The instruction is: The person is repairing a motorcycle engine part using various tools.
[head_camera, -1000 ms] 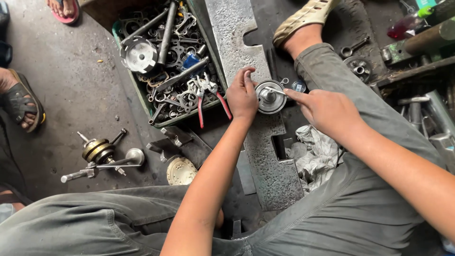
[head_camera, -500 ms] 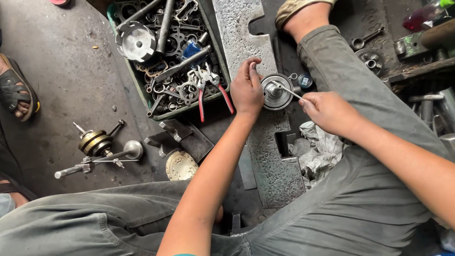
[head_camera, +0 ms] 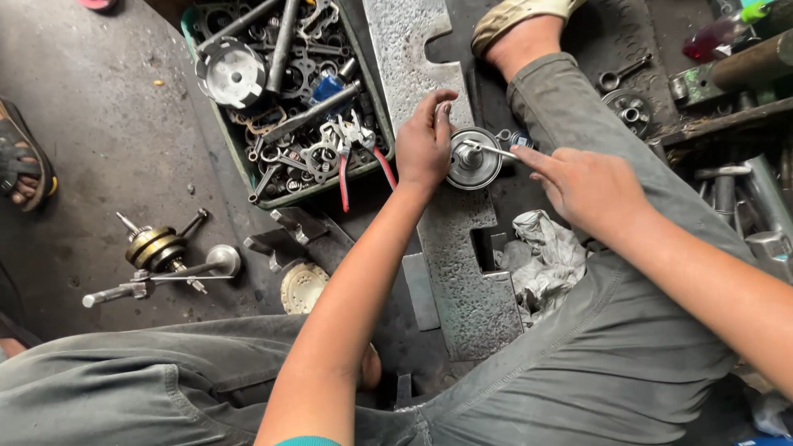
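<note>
My left hand grips the left rim of a round metal disc part that rests on a thick pitted steel plate on the floor. My right hand holds a thin metal tool whose tip lies across the hub of the disc. Both forearms reach forward over my grey-trousered legs, one leg stretched out to the right of the plate.
A green crate of wrenches, gaskets and red-handled pliers sits left of the plate. A crankshaft and rods lie on the floor at left, a round gasket disc nearby. A grey rag lies by my leg. Another person's sandalled foot shows far left.
The view has shifted so the scene sits lower and closer. My right hand has brought the thin tool onto the disc's hub; my left hand stays on the rim.
</note>
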